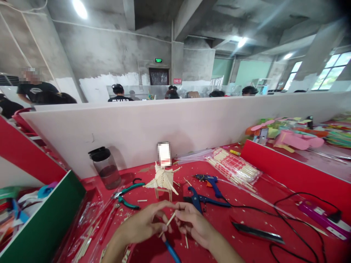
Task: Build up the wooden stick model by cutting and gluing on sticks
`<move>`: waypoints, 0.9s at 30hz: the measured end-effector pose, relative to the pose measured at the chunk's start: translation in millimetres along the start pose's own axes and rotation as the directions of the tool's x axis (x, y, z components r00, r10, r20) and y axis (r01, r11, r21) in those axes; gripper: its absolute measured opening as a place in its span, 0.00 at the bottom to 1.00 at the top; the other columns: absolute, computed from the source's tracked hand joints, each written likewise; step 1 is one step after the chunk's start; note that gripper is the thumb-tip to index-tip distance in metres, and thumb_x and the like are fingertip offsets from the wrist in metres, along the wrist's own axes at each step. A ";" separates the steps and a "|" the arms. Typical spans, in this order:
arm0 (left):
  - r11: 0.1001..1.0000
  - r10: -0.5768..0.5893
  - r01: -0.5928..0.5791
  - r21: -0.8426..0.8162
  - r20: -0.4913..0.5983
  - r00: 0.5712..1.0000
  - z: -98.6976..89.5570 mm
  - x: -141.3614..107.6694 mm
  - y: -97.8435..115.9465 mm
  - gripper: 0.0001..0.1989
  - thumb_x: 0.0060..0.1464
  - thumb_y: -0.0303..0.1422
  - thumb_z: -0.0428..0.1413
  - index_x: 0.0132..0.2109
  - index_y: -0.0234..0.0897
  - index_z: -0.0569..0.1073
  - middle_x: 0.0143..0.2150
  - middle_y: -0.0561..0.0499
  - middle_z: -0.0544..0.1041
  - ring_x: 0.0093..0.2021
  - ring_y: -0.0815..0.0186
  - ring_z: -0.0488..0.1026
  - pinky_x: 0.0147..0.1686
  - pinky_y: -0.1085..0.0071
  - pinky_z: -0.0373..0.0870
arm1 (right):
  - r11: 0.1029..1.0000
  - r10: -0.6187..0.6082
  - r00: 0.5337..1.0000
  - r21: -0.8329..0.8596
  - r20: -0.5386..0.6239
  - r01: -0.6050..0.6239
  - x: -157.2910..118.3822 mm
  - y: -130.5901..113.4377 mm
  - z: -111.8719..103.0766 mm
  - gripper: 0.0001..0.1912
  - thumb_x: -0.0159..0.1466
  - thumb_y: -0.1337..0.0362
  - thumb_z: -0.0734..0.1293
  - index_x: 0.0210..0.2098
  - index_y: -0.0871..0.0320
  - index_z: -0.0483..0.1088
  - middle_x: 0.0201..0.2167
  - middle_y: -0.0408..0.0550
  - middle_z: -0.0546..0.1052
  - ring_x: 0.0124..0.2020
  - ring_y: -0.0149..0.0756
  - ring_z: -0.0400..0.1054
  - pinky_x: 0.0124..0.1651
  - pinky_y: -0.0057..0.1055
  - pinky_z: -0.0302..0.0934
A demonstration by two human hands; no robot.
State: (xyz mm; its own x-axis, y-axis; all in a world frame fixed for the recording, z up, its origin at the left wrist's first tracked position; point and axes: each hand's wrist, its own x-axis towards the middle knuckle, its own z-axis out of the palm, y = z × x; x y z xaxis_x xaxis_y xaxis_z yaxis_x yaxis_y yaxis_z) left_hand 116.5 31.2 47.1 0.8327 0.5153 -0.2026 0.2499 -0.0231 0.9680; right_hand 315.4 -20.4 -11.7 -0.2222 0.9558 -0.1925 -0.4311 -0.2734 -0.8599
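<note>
Red table [257, 254] below, white partition [131, 128] across twelve o'clock. Pinching a thin stick [170, 220] between left hand [145, 223] and right hand [196, 223], fingers narrowed on it. Just below, at six, blue handle [172, 251]. Farther out: green pliers [132, 188] at ten, blue cutter [196, 199] at two, stick model [163, 179] standing at twelve, glue gun [211, 179] at one, bottle [106, 175] beyond the pliers.

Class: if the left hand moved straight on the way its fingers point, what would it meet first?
The left hand would probably meet the right hand first; the two look very close, though touching is hard to judge.
</note>
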 end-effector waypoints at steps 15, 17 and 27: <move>0.993 -0.003 0.019 0.117 -0.132 0.991 -6.8 -5.3 -1.0 0.24 0.56 0.31 0.56 0.60 0.41 0.65 0.36 0.51 0.75 0.31 0.64 0.77 0.31 0.71 0.70 | 0.928 -0.134 0.989 -0.358 -0.055 0.106 3.3 5.4 2.0 0.22 0.56 0.45 0.71 0.29 0.58 0.65 0.18 0.33 0.62 0.15 0.22 0.51 0.17 0.22 0.47; 0.995 -0.004 0.016 0.095 -0.128 0.992 -9.0 -6.2 -4.2 0.25 0.57 0.32 0.56 0.61 0.41 0.64 0.37 0.50 0.76 0.31 0.64 0.77 0.31 0.70 0.70 | 0.906 -0.154 0.986 -0.406 -0.060 0.116 3.9 6.3 2.2 0.22 0.57 0.44 0.70 0.30 0.58 0.67 0.20 0.36 0.65 0.16 0.24 0.53 0.18 0.23 0.49; 0.999 -0.003 0.008 0.046 -0.115 0.993 -7.6 -3.9 -7.5 0.23 0.55 0.29 0.56 0.58 0.41 0.64 0.34 0.53 0.74 0.30 0.64 0.76 0.31 0.70 0.70 | 0.831 -0.282 0.958 -0.512 -0.048 0.219 2.6 1.2 4.3 0.12 0.58 0.56 0.72 0.29 0.59 0.70 0.24 0.41 0.71 0.26 0.30 0.62 0.31 0.26 0.57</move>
State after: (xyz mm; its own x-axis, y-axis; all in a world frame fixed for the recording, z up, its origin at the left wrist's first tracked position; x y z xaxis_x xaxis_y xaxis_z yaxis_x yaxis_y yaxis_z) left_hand 107.7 35.9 41.7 0.7698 0.6103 -0.1871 0.2791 -0.0582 0.9585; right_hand 310.5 -18.7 -11.2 -0.0496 0.9982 0.0351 0.0409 0.0372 -0.9985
